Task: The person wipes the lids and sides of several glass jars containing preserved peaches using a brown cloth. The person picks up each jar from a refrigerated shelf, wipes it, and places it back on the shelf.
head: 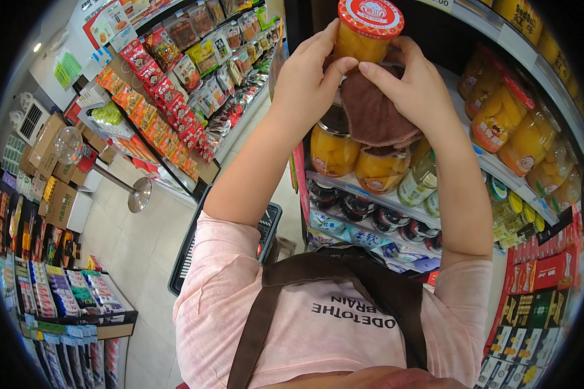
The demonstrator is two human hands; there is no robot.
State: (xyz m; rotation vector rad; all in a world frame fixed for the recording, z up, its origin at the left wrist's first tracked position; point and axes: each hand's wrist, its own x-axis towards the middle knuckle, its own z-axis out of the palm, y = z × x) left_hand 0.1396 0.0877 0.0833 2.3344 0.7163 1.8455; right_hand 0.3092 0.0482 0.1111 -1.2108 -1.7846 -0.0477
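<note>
High in front of me I hold a glass jar of yellow fruit (362, 46) with a red and white lid. My left hand (313, 73) grips the jar's left side, thumb near its base. A brown cloth (377, 109) hangs from my right hand (413, 80), which is against the jar's right side; the fingertips behind the jar are hidden. Just below the cloth, more glass jars of yellow fruit (335, 148) stand on a refrigerated-looking shelf (333, 182), beside bottles of pale liquid (413, 187).
Bagged fruit jars (503, 114) fill the right shelf, with gold cans (520, 19) above. Dark-lidded jars (357, 206) and soft packs (367, 236) sit lower. A shopping basket (189, 253) is by my left arm. Snack racks (175, 97) and a toothpaste stand (73, 296) are left.
</note>
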